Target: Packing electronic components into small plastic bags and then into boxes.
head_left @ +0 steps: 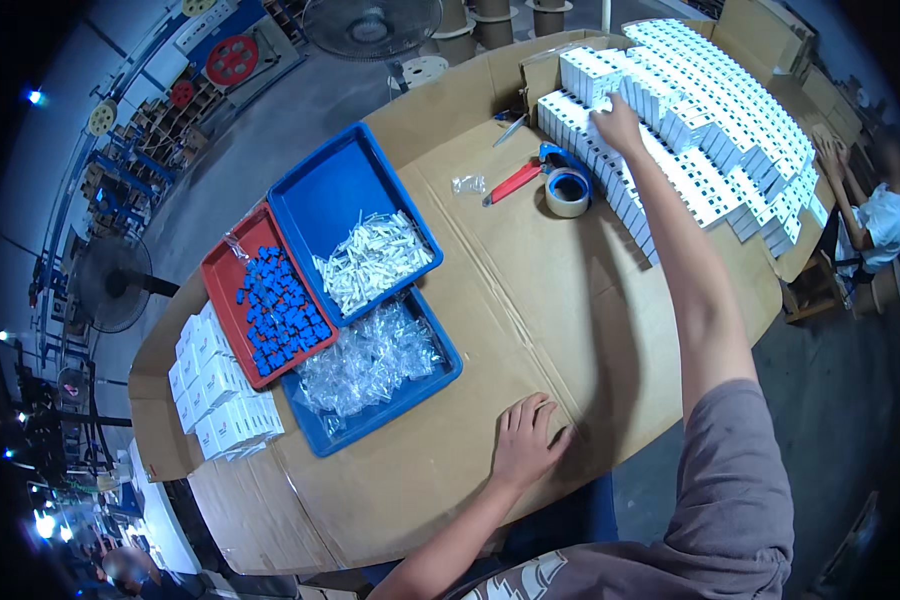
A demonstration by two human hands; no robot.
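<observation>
My right arm stretches to the far right, and my right hand [618, 125] is closed on a white box at the near edge of a large stack of white boxes [705, 130]. The fingertips are partly hidden among the boxes. My left hand [532, 442] lies on the cardboard-covered table [450, 430], fingers spread, holding nothing. Between the stack and the trays lie a roll of tape [568, 193], a red-and-blue tool [515, 184] and a small clear plastic piece [468, 184].
At left, a blue tray [305, 190] holds white pieces, a red tray [220, 270] blue parts, and another blue tray [320, 440] clear plastic pieces. Smaller white boxes [215, 385] stand beside them. Cardboard walls [470, 85] edge the table. Another person [875, 225] sits at far right.
</observation>
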